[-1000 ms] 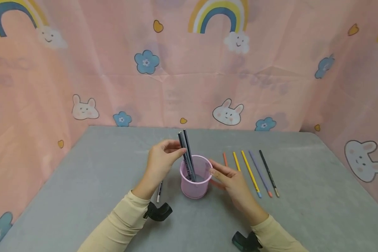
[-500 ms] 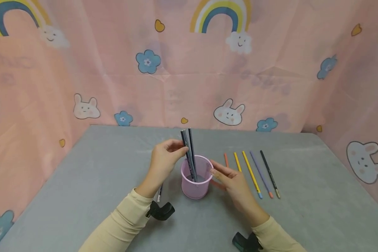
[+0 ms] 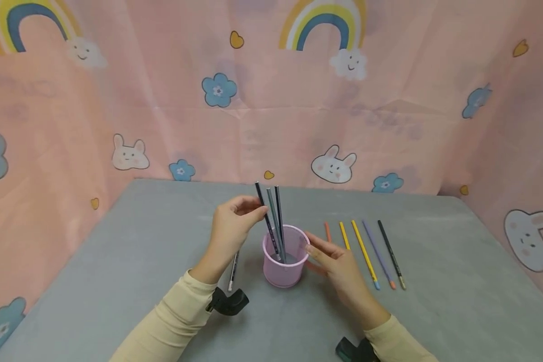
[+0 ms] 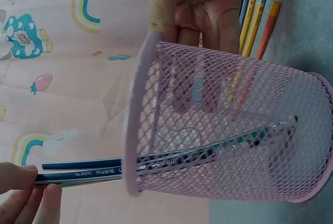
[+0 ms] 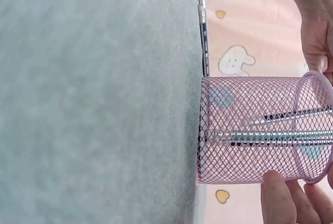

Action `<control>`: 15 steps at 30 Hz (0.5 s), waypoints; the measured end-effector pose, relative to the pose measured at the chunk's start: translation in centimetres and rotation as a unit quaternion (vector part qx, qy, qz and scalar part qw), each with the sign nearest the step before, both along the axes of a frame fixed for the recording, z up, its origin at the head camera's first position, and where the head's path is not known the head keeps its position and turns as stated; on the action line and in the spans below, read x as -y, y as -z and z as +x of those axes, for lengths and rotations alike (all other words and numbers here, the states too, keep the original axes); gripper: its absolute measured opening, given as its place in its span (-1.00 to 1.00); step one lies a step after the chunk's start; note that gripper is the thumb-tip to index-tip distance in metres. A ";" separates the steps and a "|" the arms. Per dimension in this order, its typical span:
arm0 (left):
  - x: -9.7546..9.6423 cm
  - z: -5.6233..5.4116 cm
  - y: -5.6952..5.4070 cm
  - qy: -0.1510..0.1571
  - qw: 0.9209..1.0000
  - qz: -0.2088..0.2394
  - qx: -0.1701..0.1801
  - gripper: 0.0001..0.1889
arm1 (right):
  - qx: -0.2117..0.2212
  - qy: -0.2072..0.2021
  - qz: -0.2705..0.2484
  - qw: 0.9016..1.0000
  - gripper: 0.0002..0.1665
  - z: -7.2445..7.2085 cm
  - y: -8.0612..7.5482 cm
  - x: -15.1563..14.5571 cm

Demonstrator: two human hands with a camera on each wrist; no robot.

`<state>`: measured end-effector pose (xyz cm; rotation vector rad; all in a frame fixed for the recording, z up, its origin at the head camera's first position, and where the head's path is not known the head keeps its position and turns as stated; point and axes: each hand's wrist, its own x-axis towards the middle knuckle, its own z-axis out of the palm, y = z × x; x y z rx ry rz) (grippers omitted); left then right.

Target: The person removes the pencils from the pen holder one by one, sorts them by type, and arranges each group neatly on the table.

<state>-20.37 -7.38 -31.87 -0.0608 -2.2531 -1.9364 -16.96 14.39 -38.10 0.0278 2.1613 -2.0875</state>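
Observation:
A pink mesh pencil cup (image 3: 284, 275) stands upright on the grey table with three pencils in it, eraser ends down. My left hand (image 3: 233, 223) pinches the upper part of a dark pencil (image 3: 271, 235), which leans left inside the cup. Beside it, a grey-green pencil (image 3: 274, 216) and another dark pencil (image 3: 279, 211) lean close together. From the right side, my right hand (image 3: 344, 269) holds the cup, thumb at the rim and fingers (image 5: 278, 198) against the mesh in the right wrist view.
Right of the cup lie an orange pencil (image 3: 328, 232), two yellow ones including a longer-showing yellow pencil (image 3: 365, 255), a purple pencil (image 3: 379, 255) and a black pencil (image 3: 391, 255). Another pencil (image 3: 233, 274) lies partly behind the left wrist. A pink printed curtain (image 3: 253, 125) backs the table.
The pencils at my left fingertips were bunched together; now the pinched dark pencil tilts left, apart from the grey-green one. My right hand keeps its place on the cup. The head view shifts slightly.

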 end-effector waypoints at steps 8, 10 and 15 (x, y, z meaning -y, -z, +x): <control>0.7 0.5 -1.2 0.005 0.999 0.046 -0.005 -0.80 | 0.011 -0.007 0.004 1.000 -0.44 0.2 0.0 -0.1; 0.9 0.5 -1.5 0.007 0.998 0.059 -0.011 -0.79 | 0.010 -0.008 0.005 1.000 -0.43 0.1 0.0 -0.1; 1.1 0.6 -1.9 0.007 0.997 0.079 -0.020 -0.78 | 0.007 -0.010 0.009 1.000 -0.42 0.1 -0.3 -0.1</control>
